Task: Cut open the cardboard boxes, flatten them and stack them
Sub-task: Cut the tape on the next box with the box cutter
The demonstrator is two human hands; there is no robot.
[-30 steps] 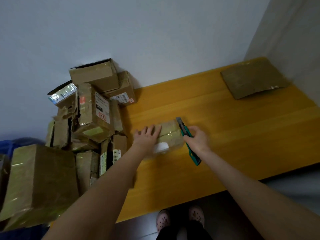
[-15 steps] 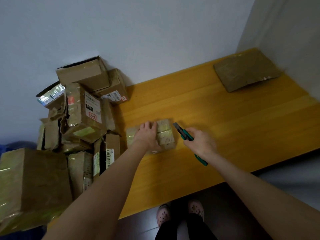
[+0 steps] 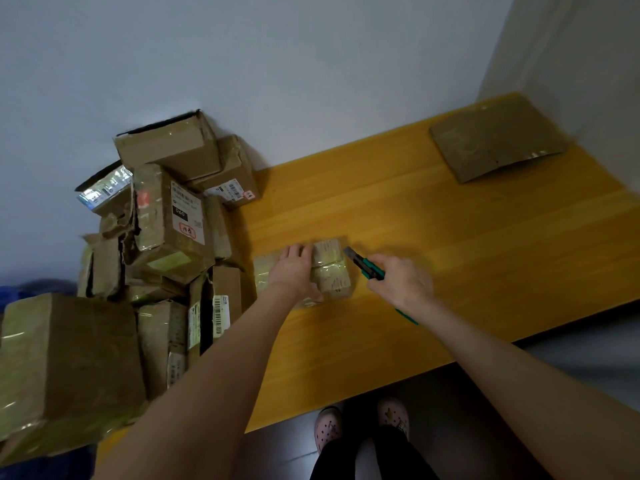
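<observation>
A small taped cardboard box [image 3: 330, 271] lies on the yellow wooden table [image 3: 433, 237], near its middle. My left hand [image 3: 294, 273] rests on top of the box, fingers spread over its left part and thumb at the near edge. My right hand [image 3: 401, 282] grips a green utility knife [image 3: 363, 266] just right of the box, the blade end pointing at the box's upper right corner. One flattened box [image 3: 495, 143] lies at the far right corner of the table.
A tall pile of taped cardboard boxes [image 3: 166, 230] fills the table's left end against the white wall. A large box [image 3: 65, 362] sits at the near left. A second wall closes the right side. My feet [image 3: 360, 420] stand below the table's front edge.
My left hand slid further onto the box and the box was shifted slightly. My right hand drew the knife off the box top to its right side.
</observation>
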